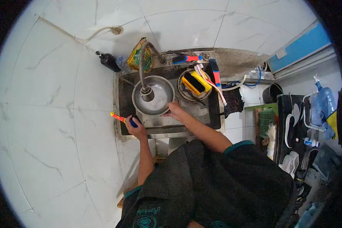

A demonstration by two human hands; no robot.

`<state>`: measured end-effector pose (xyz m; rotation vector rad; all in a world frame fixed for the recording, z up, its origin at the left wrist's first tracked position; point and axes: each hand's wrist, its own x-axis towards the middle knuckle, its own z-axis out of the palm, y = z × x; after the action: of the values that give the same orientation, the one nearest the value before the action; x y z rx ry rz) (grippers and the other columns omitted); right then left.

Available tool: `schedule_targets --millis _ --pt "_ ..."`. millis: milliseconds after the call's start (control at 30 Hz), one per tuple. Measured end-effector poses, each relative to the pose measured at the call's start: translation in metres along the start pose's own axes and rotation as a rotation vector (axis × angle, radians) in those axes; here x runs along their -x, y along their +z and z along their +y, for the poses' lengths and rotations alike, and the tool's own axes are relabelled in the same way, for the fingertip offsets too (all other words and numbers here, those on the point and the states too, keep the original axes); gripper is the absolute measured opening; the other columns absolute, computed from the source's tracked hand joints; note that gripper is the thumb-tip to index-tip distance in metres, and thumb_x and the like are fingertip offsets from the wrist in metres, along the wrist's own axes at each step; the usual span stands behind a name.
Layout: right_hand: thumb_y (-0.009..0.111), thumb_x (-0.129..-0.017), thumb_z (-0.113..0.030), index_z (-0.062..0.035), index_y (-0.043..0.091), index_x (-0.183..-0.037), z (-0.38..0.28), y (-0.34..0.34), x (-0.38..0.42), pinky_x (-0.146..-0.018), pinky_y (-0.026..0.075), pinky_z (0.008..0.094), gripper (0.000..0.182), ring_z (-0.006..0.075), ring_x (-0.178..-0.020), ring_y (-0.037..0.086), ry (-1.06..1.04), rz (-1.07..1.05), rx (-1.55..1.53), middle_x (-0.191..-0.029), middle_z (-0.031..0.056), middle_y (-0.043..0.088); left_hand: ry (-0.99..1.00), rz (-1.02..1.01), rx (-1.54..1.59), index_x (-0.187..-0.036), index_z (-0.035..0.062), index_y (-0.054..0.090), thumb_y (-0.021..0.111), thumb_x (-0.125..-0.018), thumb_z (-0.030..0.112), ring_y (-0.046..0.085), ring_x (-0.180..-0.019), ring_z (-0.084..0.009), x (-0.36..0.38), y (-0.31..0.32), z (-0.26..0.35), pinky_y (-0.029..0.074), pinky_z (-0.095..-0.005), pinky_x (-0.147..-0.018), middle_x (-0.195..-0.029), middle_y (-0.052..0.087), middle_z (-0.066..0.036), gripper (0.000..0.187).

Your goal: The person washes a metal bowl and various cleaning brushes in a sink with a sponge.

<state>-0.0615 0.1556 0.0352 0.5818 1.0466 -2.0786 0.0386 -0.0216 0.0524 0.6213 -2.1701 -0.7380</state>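
My right hand (174,110) is closed on the near right rim of a round metal bowl (135,102) in the sink. Whitish, wet-looking liquid or foam shows inside it. Over the bowl hangs the head of a flexible metal faucet (147,94). At the sink's near left edge, my left hand (136,128) is wrapped round a brush with a red and yellow handle (119,118); part of it is blue, and its bristles cannot be made out. A second bowl (181,91) on the right holds a yellow brush with black bristles (195,83).
Blue-and-red brushes (193,58) lie along the metal sink's (167,135) back and right edges. A black pump bottle (108,60) and a yellow-green bag (135,59) stand at the back left. Crates, shoes and a blue bottle (324,97) crowd the right side.
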Motion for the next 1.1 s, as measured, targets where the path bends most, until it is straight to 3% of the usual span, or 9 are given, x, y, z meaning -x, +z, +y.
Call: schedule_targets --millis 133,233,333,567,667,833,967,1000,1100 --pt "0.044 -0.086 -0.006 0.001 0.031 -0.131 -0.009 0.011 0.023 -0.065 0.061 0.0499 0.047 0.0373 -0.087 0.066 -0.066 0.112 0.069 -0.12 0.0242 0.052 -0.018 -0.004 0.034 -0.104 -0.0002 0.06 0.055 -0.091 0.016 0.057 -0.092 -0.0352 0.0 0.0 0.002 0.044 -0.0423 -0.082 -0.098 0.061 -0.017 0.021" --pt "0.044 -0.086 -0.008 -0.0024 0.028 -0.134 -0.006 -0.002 0.015 -0.064 0.061 0.0492 0.051 0.037 -0.091 0.065 -0.031 -0.076 0.082 -0.124 0.0221 0.049 0.007 0.012 -0.012 -0.104 -0.0003 0.06 0.055 -0.091 0.017 0.057 -0.091 -0.0353 0.0 0.002 -0.001 0.044 -0.0424 -0.082 -0.098 0.06 -0.017 0.022" --pt "0.048 -0.085 -0.009 -0.0015 0.036 -0.131 -0.001 -0.001 0.018 -0.066 0.062 0.0445 0.048 0.0346 -0.091 0.065 -0.065 0.007 0.172 -0.112 0.019 0.058 0.035 -0.012 -0.01 -0.103 -0.0003 0.06 0.056 -0.092 0.019 0.057 -0.09 -0.0352 0.0 0.003 -0.003 0.044 -0.0422 -0.081 -0.096 0.06 -0.017 0.023" --pt "0.047 -0.085 -0.011 -0.0003 0.038 -0.13 0.015 -0.005 0.011 -0.057 0.061 0.0423 0.047 0.0325 -0.076 0.067 -0.015 0.1 0.235 -0.109 0.0192 0.058 -0.004 -0.089 -0.021 -0.099 -0.0001 0.06 0.058 -0.092 0.02 0.06 -0.084 -0.0303 0.0 0.005 -0.009 0.046 -0.0373 -0.079 -0.091 0.063 -0.015 0.022" --pt "0.047 -0.083 -0.008 -0.0005 0.038 -0.13 0.005 0.004 0.033 -0.048 0.06 0.0403 0.049 0.0336 -0.074 0.067 -0.03 0.091 0.266 -0.107 0.0206 0.059 -0.087 -0.12 0.028 -0.1 -0.0002 0.061 0.056 -0.094 0.025 0.06 -0.084 -0.0282 -0.002 0.002 -0.012 0.046 -0.0355 -0.079 -0.09 0.063 -0.014 0.026" --pt "0.046 -0.083 -0.008 -0.008 0.037 -0.134 0.009 -0.001 0.033 -0.053 0.061 0.0405 0.051 0.0279 -0.069 0.067 -0.017 0.048 0.281 -0.1 0.0166 0.062 -0.356 -0.315 0.318 -0.096 -0.0013 0.06 0.055 -0.096 0.036 0.053 -0.08 -0.017 -0.02 0.0 -0.032 0.043 -0.0305 -0.077 -0.086 0.059 -0.006 0.037" --pt "0.048 -0.083 -0.009 -0.0078 0.035 -0.136 0.001 -0.003 0.036 -0.054 0.061 0.0403 0.055 0.0289 -0.071 0.068 -0.068 0.027 0.272 -0.102 0.016 0.062 -0.411 -0.416 0.335 -0.092 0.0012 0.061 0.069 -0.087 0.028 0.048 -0.079 -0.0106 -0.017 0.002 -0.022 0.041 -0.0254 -0.074 -0.086 0.057 0.0 0.028" --pt "0.048 -0.082 -0.009 -0.0077 0.034 -0.136 -0.001 -0.006 0.034 -0.054 0.061 0.0402 0.056 0.0292 -0.071 0.068 -0.076 0.029 0.33 -0.103 0.0157 0.062 -0.501 -0.444 0.465 -0.095 0.0009 0.06 0.072 -0.083 0.018 0.049 -0.079 -0.0104 -0.017 0.003 -0.021 0.041 -0.0249 -0.074 -0.087 0.056 0.0 0.024" --pt "0.05 -0.083 -0.01 -0.0068 0.034 -0.137 -0.009 -0.016 0.028 -0.056 0.061 0.0396 0.057 0.0297 -0.073 0.068 -0.113 -0.006 0.465 -0.103 0.0153 0.062 -0.501 -0.477 0.514 -0.108 0.0028 0.057 0.066 -0.084 0.014 0.053 -0.082 -0.011 -0.013 0.008 -0.031 0.043 -0.0253 -0.078 -0.092 0.058 -0.001 0.027"
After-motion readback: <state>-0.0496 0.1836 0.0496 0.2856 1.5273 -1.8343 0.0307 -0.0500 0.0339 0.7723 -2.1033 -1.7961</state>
